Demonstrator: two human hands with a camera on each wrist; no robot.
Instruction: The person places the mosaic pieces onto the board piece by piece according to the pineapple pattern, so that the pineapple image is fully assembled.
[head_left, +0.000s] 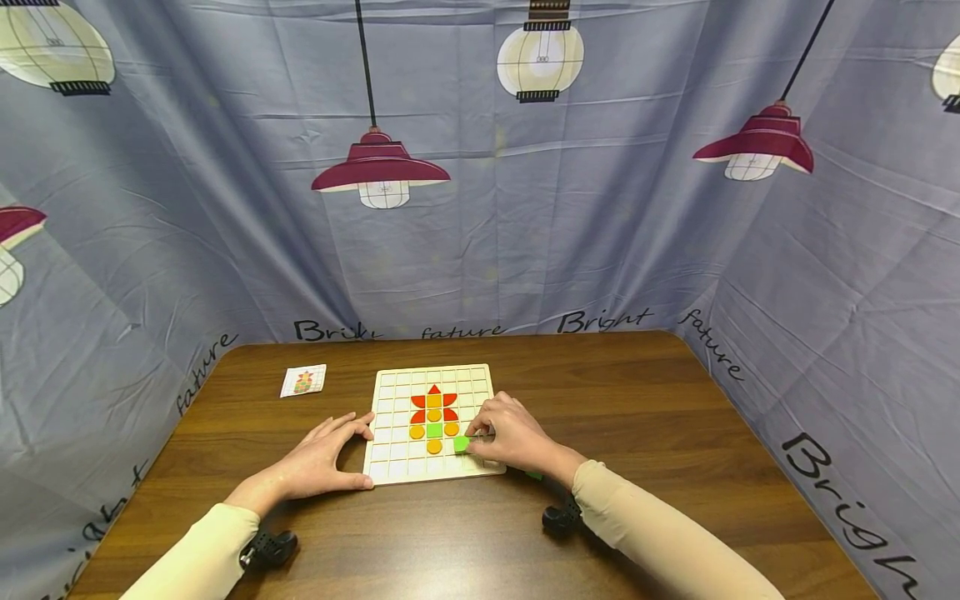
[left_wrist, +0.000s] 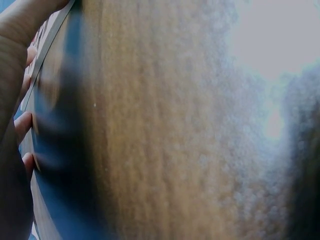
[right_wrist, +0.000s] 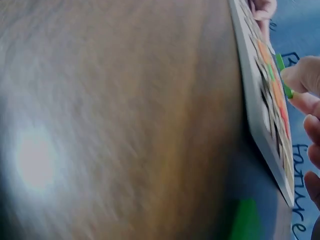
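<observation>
A cream grid board (head_left: 390,458) lies on the table with a pattern of flat red, orange and green pieces near its middle. My right hand (head_left: 512,432) pinches a green square tile (head_left: 461,444) between thumb and fingers, over the board's lower right part. The same green tile (right_wrist: 285,75) shows edge-on above the board in the right wrist view. At the board's left edge, my left hand (head_left: 318,458) rests with fingers spread, the thumb by the near corner. On the board, a green square (head_left: 434,430) sits between two orange discs, with another orange disc (head_left: 434,447) below.
A small picture card (head_left: 303,381) of a red, orange and green figure lies at the table's back left. Another green piece (head_left: 534,475) lies off the board, partly hidden under my right wrist. A printed curtain (head_left: 480,250) hangs behind the brown wooden table (head_left: 637,400).
</observation>
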